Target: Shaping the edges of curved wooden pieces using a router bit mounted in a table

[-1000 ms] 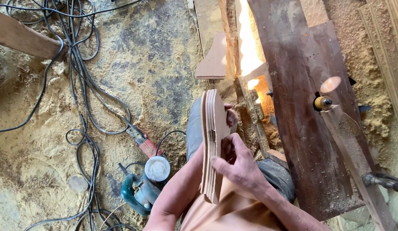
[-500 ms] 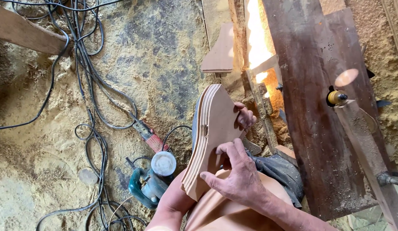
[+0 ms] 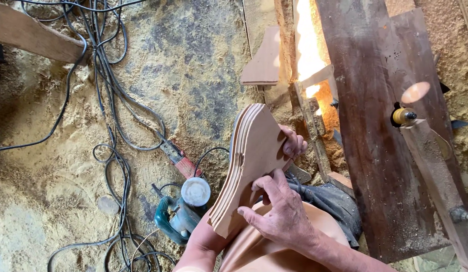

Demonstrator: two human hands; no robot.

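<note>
A stack of curved, flat wooden pieces (image 3: 254, 161), pale pink-brown with layered edges, is held upright over my lap. My left hand (image 3: 294, 143) wraps around its far side, and only the fingers show past the right edge. My left forearm runs beneath the stack from the lower left. My right hand (image 3: 279, 214) rests on the broad face near the lower end, with thumb and fingers pressed on the wood.
A green power tool (image 3: 173, 219) with a white round cap lies on the sawdust floor left of my lap, among several black cables (image 3: 110, 151). Another cut wooden piece (image 3: 266, 60) lies ahead. A dark plank bench (image 3: 375, 126) with a yellow-tipped spindle (image 3: 404, 116) stands right.
The wooden stack has turned from edge-on to showing its broad face and leans left. My right hand has slid lower along it.
</note>
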